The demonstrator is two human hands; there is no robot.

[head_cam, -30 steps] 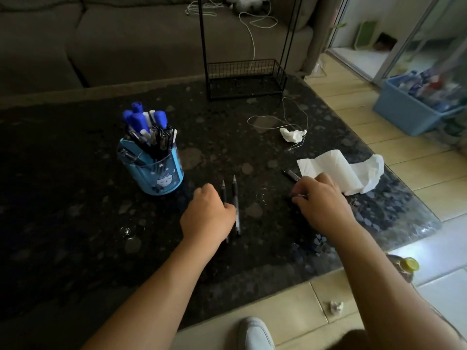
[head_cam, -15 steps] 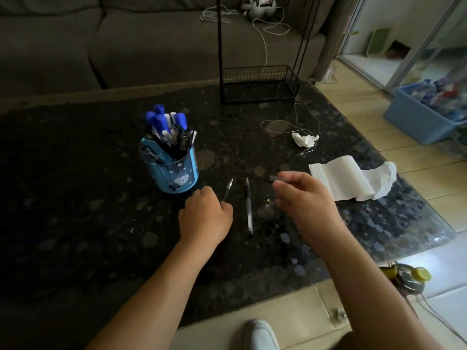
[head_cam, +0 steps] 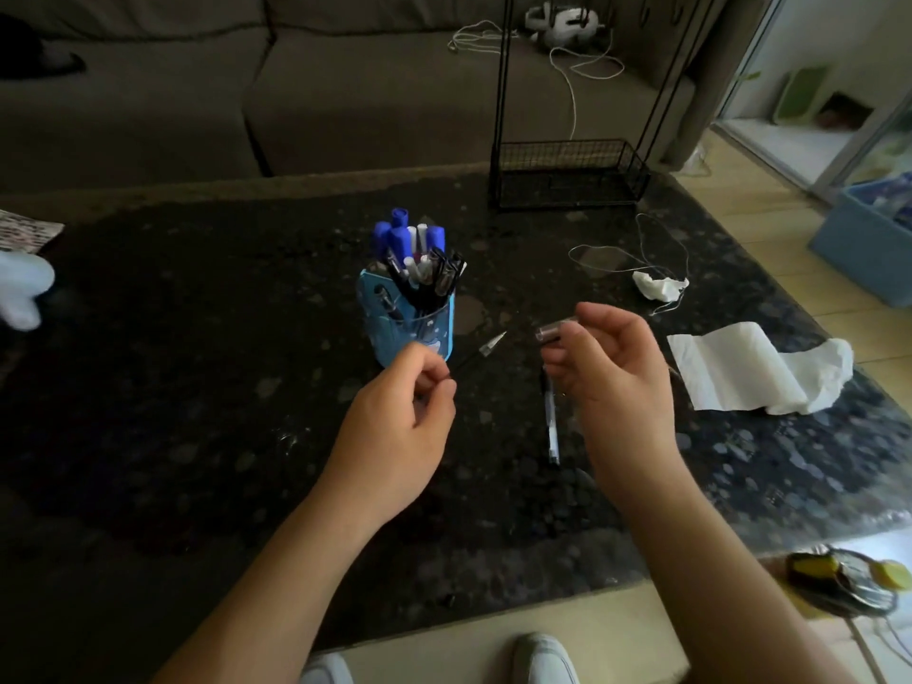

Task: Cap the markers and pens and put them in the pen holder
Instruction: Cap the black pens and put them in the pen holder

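**pen_nerd:** so the left hand [head_cam: 395,417] has a grip pinched on an uncapped pen [head_cam: 481,352], tip angled up and to the right, toward the other hand. The right hand [head_cam: 612,382] has its grip closed on a clear cap [head_cam: 555,332], open end facing left. Tip and cap are near each other but not touching, so my guess is they're lined up like that so the cap can just slide straight on.

**deskclutter:** yeah, makes sense to do it in the air over the counter [head_cam: 197,387]. Where's the holder?

**pen_nerd:** the blue pen holder [head_cam: 409,328] sits just beyond the left hand, already stuffed with blue-capped markers [head_cam: 402,234] and dark pens. Close by, so dropping it in should be a short move. There's also a second pen [head_cam: 551,422] lying flat on the counter, partly under the right hand. Can't tell if that one's capped.

**deskclutter:** any brand on anything?

**pen_nerd:** nope. The holder has some little white cartoon figure on the front, but no writing I can read. Too dim and blurry for the pen barrels too.
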